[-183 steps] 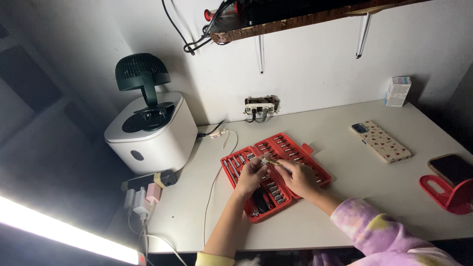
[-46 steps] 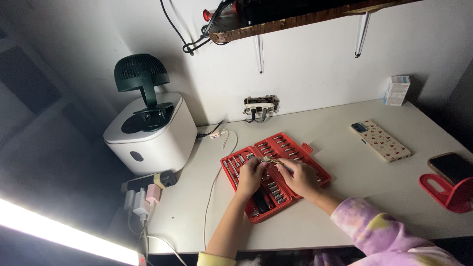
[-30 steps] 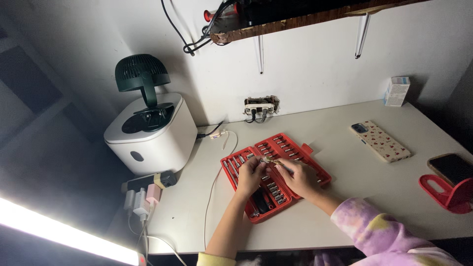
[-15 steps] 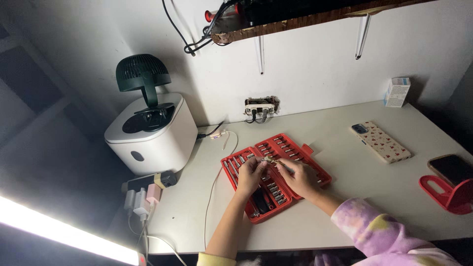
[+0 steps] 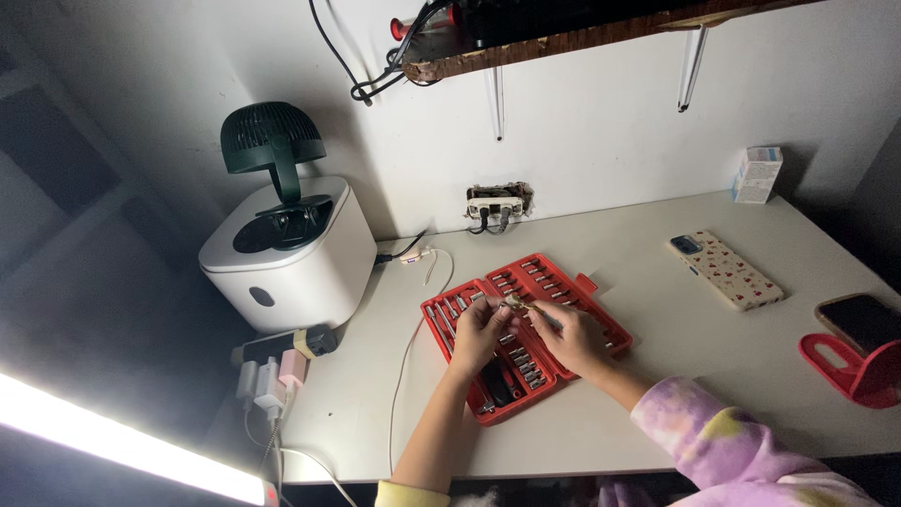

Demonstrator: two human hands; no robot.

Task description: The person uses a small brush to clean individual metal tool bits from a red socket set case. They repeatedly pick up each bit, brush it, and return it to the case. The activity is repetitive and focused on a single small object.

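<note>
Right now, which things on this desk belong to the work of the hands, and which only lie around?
In use: left hand and right hand, pinching a small metal bit; open red plastic tool case.

Lying about: phone in patterned case, white box-shaped appliance, dark green fan, small white carton, red phone stand.

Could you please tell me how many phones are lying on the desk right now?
2: a phone in a patterned case right of the red tool case, and a dark phone at the desk's right edge, beside a red stand.

I see a red tool case [image 5: 601, 324], a dark green fan [image 5: 272, 139] on a white box [image 5: 291, 268], a heart-patterned phone [image 5: 725, 270], and my tie-dyed purple sleeve [image 5: 732, 451].
</note>
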